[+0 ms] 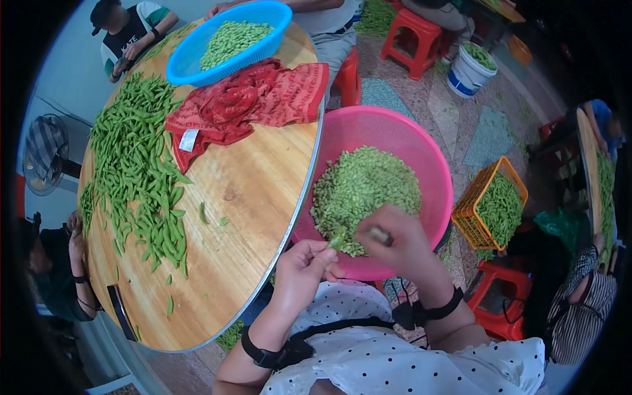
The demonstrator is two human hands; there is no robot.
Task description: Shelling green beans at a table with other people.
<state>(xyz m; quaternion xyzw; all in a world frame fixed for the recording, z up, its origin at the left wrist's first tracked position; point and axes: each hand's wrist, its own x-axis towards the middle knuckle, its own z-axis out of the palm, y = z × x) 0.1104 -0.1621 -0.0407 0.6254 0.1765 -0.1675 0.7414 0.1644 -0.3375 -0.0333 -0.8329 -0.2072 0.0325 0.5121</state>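
Observation:
My left hand (307,264) pinches a green soybean pod (336,240) between thumb and fingertips, over the near rim of a pink plastic basin (434,168). Shelled green beans (368,190) are heaped inside that basin. My right hand (395,239) is just right of the pod, above the beans, with its fingers curled and blurred by motion. Something small and greyish (381,236) shows at those fingers; whether it is held or worn cannot be told. To the left, a large pile of unshelled pods (136,148) covers part of a round wooden table (237,217).
A red towel (247,106) lies beside a blue basket (185,74) of shelled beans. An orange crate (464,222) of pods, a white bucket (461,81) and red stools (501,296) (412,42) stand on the floor. A black phone-like object (121,313) rests at the table's edge. Other people sit around.

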